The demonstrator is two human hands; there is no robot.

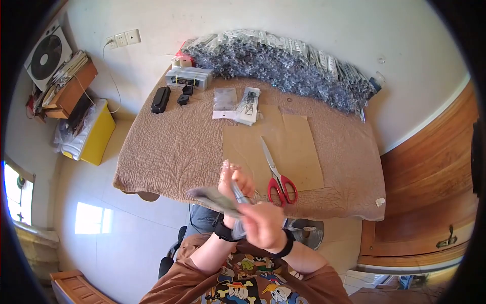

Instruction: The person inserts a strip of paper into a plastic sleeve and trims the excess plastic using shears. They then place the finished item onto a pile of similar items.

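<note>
My right hand (263, 223) is closed on one end of a thin grey-green flat piece (215, 198), blurred by motion, which sticks out to the left across my left wrist. Just behind it, my left hand (230, 178) is raised at the table's near edge with its fingers curled. A shiny silvery strip (239, 192) lies against its palm; I cannot tell what it is. Red-handled scissors (276, 175) rest close beyond my right hand, blades pointing away, on a brown cardboard sheet (298, 152).
A long heap of clear plastic packets (283, 66) lines the table's back. Nearer stand a printed white pack (248, 106), a clear bag (224, 103), a black case (160, 100) and plastic boxes (190, 77). A quilted brown cloth (162, 152) covers the table. A wire coil (309, 234) sits below its edge.
</note>
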